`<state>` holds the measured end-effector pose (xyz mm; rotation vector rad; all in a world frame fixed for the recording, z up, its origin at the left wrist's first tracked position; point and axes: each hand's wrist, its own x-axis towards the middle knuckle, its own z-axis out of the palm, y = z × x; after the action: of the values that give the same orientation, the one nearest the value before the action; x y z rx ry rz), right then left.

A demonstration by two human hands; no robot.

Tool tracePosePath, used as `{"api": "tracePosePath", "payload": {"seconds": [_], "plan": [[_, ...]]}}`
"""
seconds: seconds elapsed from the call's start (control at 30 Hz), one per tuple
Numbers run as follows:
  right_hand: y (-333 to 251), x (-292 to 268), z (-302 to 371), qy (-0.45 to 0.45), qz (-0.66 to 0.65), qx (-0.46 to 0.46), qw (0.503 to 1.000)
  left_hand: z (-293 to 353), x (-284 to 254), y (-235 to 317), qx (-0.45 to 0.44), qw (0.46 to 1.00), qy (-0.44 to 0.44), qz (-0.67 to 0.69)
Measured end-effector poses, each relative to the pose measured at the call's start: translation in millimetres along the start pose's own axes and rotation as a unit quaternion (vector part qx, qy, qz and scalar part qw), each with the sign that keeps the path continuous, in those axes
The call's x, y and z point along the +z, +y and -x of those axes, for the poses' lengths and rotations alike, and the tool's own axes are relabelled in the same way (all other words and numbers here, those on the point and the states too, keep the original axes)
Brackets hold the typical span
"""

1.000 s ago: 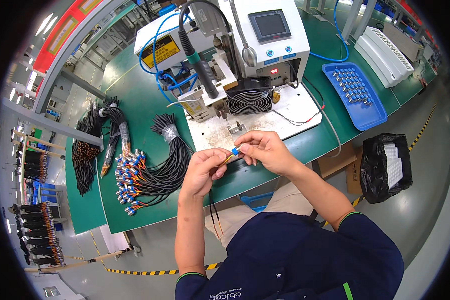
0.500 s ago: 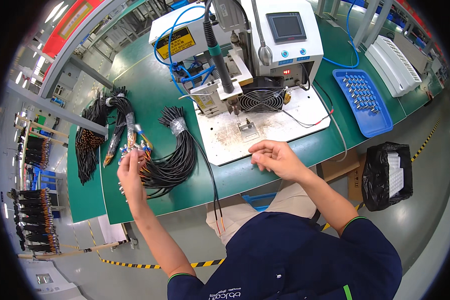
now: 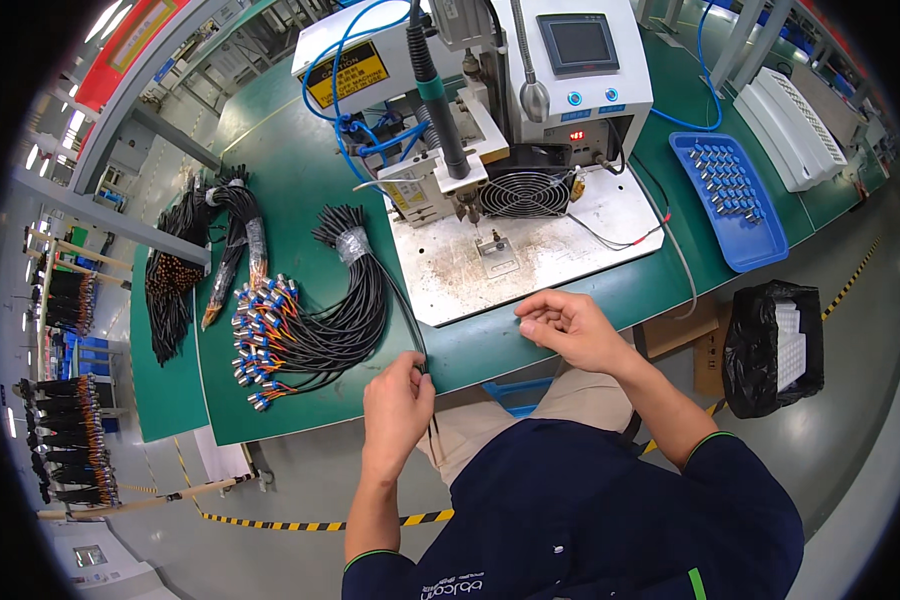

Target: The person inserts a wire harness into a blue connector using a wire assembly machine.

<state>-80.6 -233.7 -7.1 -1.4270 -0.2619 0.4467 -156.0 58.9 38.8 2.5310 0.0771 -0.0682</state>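
My left hand (image 3: 398,405) is at the table's front edge, thumb and fingers closed on black cables (image 3: 410,322) that run down from the bundle and hang past the edge. A tied bundle of black cables (image 3: 355,310) curves across the green table to the left of the machine. At its lower end lies a pile of metal connectors (image 3: 262,335) with blue parts and orange wires. My right hand (image 3: 573,332) hovers before the machine's white base plate (image 3: 440,290), fingers curled in, with nothing visible in them. On that plate sits a small metal fixture (image 3: 495,255) below the machine's tip.
The white bench machine (image 3: 595,95) has a screen, a fan (image 3: 525,195) and blue hoses. A blue tray (image 3: 732,205) of connectors is on the right, beside a white rack (image 3: 788,130). More cable bundles (image 3: 175,280) lie far left. A black-lined bin (image 3: 770,350) stands right.
My left hand has left the connector pile, moving right and nearer to the hanging cables, and now grips them. The right hand has shifted slightly right and nearer, fingers still curled.
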Motion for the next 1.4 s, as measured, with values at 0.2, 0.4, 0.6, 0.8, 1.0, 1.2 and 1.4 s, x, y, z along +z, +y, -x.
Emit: {"api": "tracePosePath", "payload": {"seconds": [0.2, 0.4, 0.6, 0.8, 1.0, 1.2, 1.4], "plan": [[-12, -34, 36, 0.089, 0.038, -0.008, 0.995, -15, -8, -24, 0.066, 0.951, -0.157, 0.257], [-42, -113, 73, 0.263, 0.061, -0.08, 0.959, 3, -39, 28, 0.175, 0.974, -0.104, 0.101], [-46, -265, 104, 0.586, 0.471, -0.072, 0.656, -21, -31, 78, 0.411, 0.91, -0.048, 0.023], [-44, -336, 81, 0.585, 0.514, 0.0, 0.627, -51, 0, 77, 0.245, 0.94, -0.196, 0.138], [-39, -360, 88, 0.57, 0.591, 0.033, 0.57, -81, 30, 70, 0.101, 0.881, -0.267, 0.378], [-41, -346, 73, 0.584, 0.554, 0.101, 0.585, -83, 27, 62, 0.012, 0.834, -0.295, 0.466], [-41, -350, 71, 0.588, 0.568, 0.126, 0.562, -90, 30, 55, -0.023, 0.793, -0.309, 0.524]]}}
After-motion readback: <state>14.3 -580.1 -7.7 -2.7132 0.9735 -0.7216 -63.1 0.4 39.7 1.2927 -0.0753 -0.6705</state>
